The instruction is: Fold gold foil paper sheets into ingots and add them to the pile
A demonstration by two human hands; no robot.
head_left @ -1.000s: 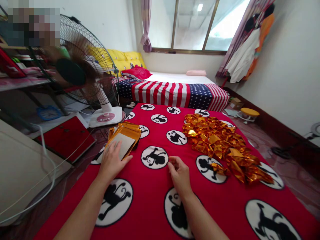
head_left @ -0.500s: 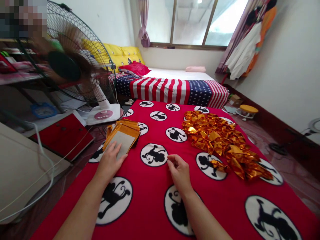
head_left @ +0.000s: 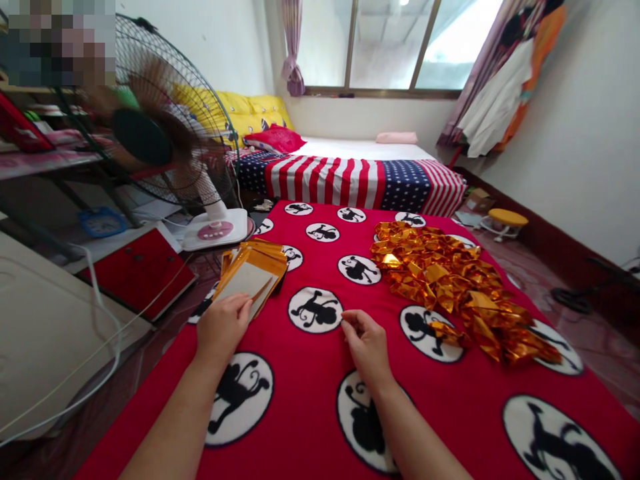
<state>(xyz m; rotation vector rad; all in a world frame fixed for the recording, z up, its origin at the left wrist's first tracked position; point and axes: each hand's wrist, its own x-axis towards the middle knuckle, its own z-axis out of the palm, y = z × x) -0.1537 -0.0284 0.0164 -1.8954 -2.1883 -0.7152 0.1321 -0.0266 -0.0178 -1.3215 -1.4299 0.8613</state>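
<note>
On the left of the red cloth (head_left: pixel 280 400) lies a stack of gold and grey paper sheets (head_left: pixel 255 263). My left hand (head_left: pixel 224 327) pinches the near edge of the top sheet, whose right edge is lifted a little off the stack. My right hand (head_left: pixel 367 343) rests over the middle of the cloth, fingertips pressed together near a black monkey print; nothing shows between them. A heap of folded, shiny orange-gold foil pieces (head_left: pixel 450 280) spreads over the right side of the cloth, with one small piece at its near left.
A fan (head_left: pixel 220 227) with spinning blades stands left, beyond the paper stack. Behind the cloth is a bed with a striped and starred cover (head_left: pixel 330 180). A yellow stool (head_left: pixel 507 217) is at the right, and a white cable (head_left: pixel 107 307) hangs at the left.
My left hand has gone from lying spread on the stack to pinching the top sheet's near edge, which has lifted slightly. The view has shifted a little.
</note>
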